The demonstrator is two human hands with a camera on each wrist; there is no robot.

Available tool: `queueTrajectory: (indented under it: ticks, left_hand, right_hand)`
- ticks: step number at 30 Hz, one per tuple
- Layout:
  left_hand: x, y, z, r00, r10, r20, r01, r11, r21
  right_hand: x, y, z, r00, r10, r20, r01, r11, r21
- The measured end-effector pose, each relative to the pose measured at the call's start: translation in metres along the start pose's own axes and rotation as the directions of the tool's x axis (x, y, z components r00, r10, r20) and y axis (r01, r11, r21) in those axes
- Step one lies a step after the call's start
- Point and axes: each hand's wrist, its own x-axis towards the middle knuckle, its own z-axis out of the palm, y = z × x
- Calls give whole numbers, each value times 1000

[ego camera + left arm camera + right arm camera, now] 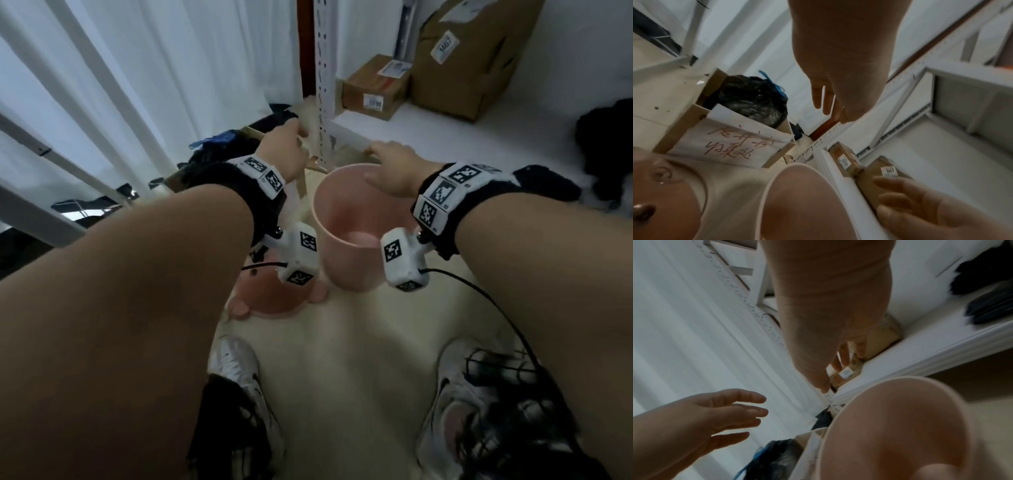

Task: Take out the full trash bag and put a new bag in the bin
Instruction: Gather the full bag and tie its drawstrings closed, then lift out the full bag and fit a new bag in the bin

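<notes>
Fingers (748, 410) of our left hand (284, 150) are spread and loose, holding nothing; those of our right hand (394, 168) also look straight and empty, reaching forward in the upper middle of the head view. Just below them, at frame centre, the pink bin (346, 233) stands upright on the floor with no liner in it. Its pink lid (270, 294) lies flat on the floor to the lower left of it. The full black trash bag (754, 99), tied with a blue drawstring, sits in a cardboard box (725, 142) at the left of the left wrist view, so we judge the removal done and the fetching of a new bag as the step in hand.

No fresh bag shows in any view, so we should first find one, perhaps on the white shelf (445, 133) at upper right, where brown parcels (376, 89) stand. Once we have it, we would shake it open, keep both hands wide apart, and fold its mouth evenly over the rim so that it does not slip inside.
</notes>
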Motion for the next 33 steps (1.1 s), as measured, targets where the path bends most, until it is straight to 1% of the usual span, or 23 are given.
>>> queueTrajectory:
  ticks: [1,3,5,8,11,13,15,17,19,22,24,26,27,30,33]
  left_hand:
    - [4,9,8,999,9,34,-9,1000,5]
    - [12,28,22,997,49,53,-49,999,2]
    - [25,56,47,990,131,58,-129,991,-31]
    - [38,84,83,971,217,100,-210,975,-75]
    - [55,100,120,949,260,180,-247,965,-92]
    - [65,106,140,940,267,211,-251,963,-100]
    - [77,114,158,934,272,229,-258,962,-90]
    - [91,124,172,919,296,260,-287,955,-73]
    - [104,135,187,908,313,277,-306,949,-71]
    - [114,149,208,890,335,308,-327,942,-78]
    - [117,156,222,876,347,335,-336,937,-92]
    - [118,158,234,865,357,353,-344,933,-102]
    - [117,159,237,860,360,362,-349,932,-96]
    - [113,155,242,849,372,374,-367,926,-87]
    - [109,147,232,854,369,366,-362,928,-90]
  right_hand:
    - [-5,10,-1,1000,19,4,-19,1000,-22]
    - [-13,28,-1,998,48,29,-46,998,-53]
    - [-16,54,-3,992,118,43,-116,991,-62]
    - [-15,92,2,975,223,25,-221,974,-44]
    - [-17,137,15,949,316,-11,-316,948,-30]
    - [-22,167,26,925,378,-36,-380,922,-70]
    - [-24,195,31,887,453,-91,-460,884,-84]
    - [-20,219,31,835,530,-148,-541,840,-39]
    - [-11,239,30,802,579,-148,-586,811,2]
    - [0,263,26,788,602,-128,-604,797,26]
    - [5,279,25,781,622,-55,-619,783,59]
    - [9,287,32,787,615,39,-616,787,21]
    - [10,288,36,790,611,49,-610,792,-28]
    - [13,287,41,811,583,-48,-584,803,-120]
    - [11,271,38,839,544,-19,-541,828,-147]
